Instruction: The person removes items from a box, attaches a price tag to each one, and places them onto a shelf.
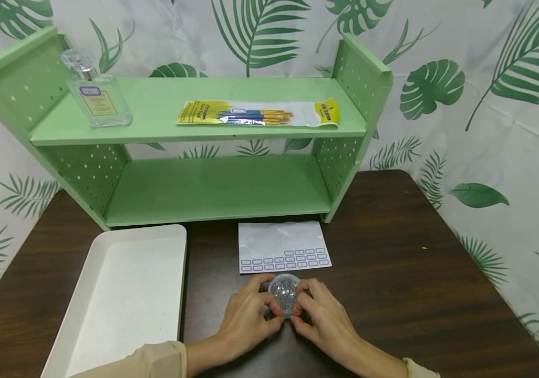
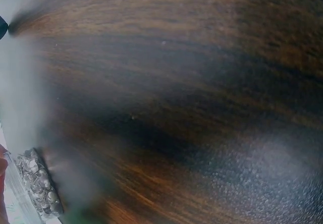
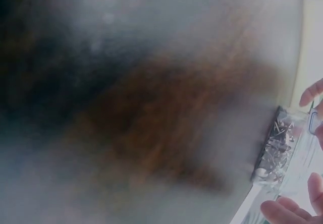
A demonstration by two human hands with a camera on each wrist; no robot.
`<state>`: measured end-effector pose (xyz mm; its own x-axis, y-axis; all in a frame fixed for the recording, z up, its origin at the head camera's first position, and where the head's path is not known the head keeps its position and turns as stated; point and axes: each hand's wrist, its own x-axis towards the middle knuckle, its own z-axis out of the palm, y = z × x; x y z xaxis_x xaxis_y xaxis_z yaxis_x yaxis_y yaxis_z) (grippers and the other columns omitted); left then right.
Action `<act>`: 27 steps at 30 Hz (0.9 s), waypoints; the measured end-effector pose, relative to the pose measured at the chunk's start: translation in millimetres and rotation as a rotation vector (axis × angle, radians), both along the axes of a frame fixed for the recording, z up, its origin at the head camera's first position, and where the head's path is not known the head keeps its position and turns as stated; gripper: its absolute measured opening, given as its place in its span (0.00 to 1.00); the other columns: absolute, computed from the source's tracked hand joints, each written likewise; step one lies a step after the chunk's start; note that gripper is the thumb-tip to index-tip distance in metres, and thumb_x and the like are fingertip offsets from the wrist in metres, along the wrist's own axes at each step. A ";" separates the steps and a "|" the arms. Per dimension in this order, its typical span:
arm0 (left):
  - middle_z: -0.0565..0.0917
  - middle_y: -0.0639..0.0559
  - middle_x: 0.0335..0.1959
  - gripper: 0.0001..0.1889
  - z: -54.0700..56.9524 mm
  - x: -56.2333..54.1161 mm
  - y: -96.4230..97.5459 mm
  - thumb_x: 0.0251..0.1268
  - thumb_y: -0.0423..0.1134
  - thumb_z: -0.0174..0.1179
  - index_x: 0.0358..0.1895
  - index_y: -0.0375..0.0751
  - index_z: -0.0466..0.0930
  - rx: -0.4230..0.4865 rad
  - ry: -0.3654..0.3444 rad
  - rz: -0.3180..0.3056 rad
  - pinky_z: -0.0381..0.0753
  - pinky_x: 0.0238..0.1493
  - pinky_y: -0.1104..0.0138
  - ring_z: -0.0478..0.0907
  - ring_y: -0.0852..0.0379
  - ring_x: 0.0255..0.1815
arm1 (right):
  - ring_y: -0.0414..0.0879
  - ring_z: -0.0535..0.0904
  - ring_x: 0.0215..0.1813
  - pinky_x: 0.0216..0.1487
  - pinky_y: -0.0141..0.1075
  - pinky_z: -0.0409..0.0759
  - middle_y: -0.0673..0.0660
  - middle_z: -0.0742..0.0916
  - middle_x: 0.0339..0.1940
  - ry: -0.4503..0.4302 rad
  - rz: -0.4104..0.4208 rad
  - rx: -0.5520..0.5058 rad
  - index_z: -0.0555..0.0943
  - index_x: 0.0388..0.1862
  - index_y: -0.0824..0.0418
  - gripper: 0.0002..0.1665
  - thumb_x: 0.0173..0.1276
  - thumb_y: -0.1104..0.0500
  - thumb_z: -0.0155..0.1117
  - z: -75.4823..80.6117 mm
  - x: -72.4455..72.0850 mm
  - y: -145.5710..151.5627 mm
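Note:
A small clear round tub [image 1: 284, 292] full of silvery metal pieces that look like thumbtacks [image 2: 38, 183] stands on the table between both hands. My left hand [image 1: 249, 311] holds it from the left, index finger at the far rim and thumb at the near side. From the right, my right hand [image 1: 322, 316] grips the tub, its fingertips close to the left thumb. A small blue-edged label [image 3: 314, 123] shows at the tub's side in the right wrist view, with fingertips over it. Just behind lies a white sheet [image 1: 279, 239] with rows of blue-edged labels.
A white tray [image 1: 127, 294] lies at the left. Behind stands a green two-tier shelf [image 1: 222, 184]. Its upper tier bears a glass perfume bottle [image 1: 99, 102] and a yellow-ended packet of paintbrushes [image 1: 257, 114]. Dark wooden table [image 1: 402, 273] extends to the right.

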<state>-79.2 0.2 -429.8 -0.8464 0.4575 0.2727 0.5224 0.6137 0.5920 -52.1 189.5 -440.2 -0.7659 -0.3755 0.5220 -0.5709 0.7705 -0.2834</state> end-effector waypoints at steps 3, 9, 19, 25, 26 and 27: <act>0.77 0.51 0.55 0.06 0.3 0.0 0.1 0.38 0.42 0.72 0.18 0.55 0.83 -0.005 -0.001 0.002 0.75 0.34 0.59 0.79 0.54 0.43 | 0.40 0.71 0.42 0.32 0.30 0.74 0.49 0.76 0.40 -0.003 -0.001 0.005 0.71 0.21 0.49 0.19 0.40 0.65 0.73 -0.1 -1.2 -0.5; 0.77 0.51 0.55 0.06 0.7 -0.7 -0.1 0.38 0.42 0.72 0.18 0.56 0.82 -0.003 -0.005 0.002 0.75 0.33 0.62 0.78 0.58 0.37 | 0.40 0.70 0.41 0.32 0.28 0.72 0.47 0.75 0.39 -0.018 -0.006 0.012 0.71 0.21 0.49 0.20 0.39 0.65 0.73 -0.1 -3.7 -1.2; 0.77 0.50 0.54 0.06 0.5 -2.2 -1.6 0.38 0.41 0.72 0.19 0.54 0.82 0.012 0.006 -0.020 0.73 0.30 0.69 0.77 0.59 0.35 | 0.39 0.72 0.41 0.38 0.25 0.73 0.48 0.73 0.40 0.021 0.041 -0.074 0.71 0.31 0.55 0.28 0.34 0.65 0.80 0.8 -8.5 2.3; 0.77 0.49 0.53 0.07 1.6 -3.4 -2.2 0.38 0.39 0.72 0.19 0.53 0.81 0.019 -0.002 -0.035 0.74 0.29 0.71 0.79 0.57 0.36 | 0.41 0.75 0.45 0.41 0.32 0.79 0.52 0.74 0.44 -0.026 0.033 -0.094 0.73 0.41 0.60 0.34 0.34 0.63 0.82 -0.3 -10.7 5.8; 0.77 0.49 0.53 0.08 1.9 -3.7 -2.3 0.38 0.39 0.73 0.19 0.53 0.81 0.018 -0.002 -0.035 0.74 0.29 0.71 0.79 0.57 0.36 | 0.42 0.76 0.46 0.42 0.33 0.80 0.53 0.75 0.45 -0.030 0.034 -0.093 0.74 0.43 0.61 0.35 0.34 0.62 0.82 -0.4 -11.2 6.4; 0.77 0.49 0.53 0.08 2.3 -4.0 -2.6 0.38 0.39 0.73 0.19 0.53 0.81 0.015 -0.003 -0.035 0.74 0.29 0.71 0.79 0.56 0.36 | 0.43 0.76 0.47 0.43 0.35 0.80 0.54 0.75 0.46 -0.033 0.036 -0.091 0.74 0.46 0.62 0.37 0.34 0.62 0.82 -0.5 -11.6 7.0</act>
<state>-83.2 -2.3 -427.5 -0.8308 0.4827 0.2771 0.5415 0.5860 0.6028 -63.7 196.5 -440.7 -0.7700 -0.3556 0.5297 -0.5872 0.7197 -0.3704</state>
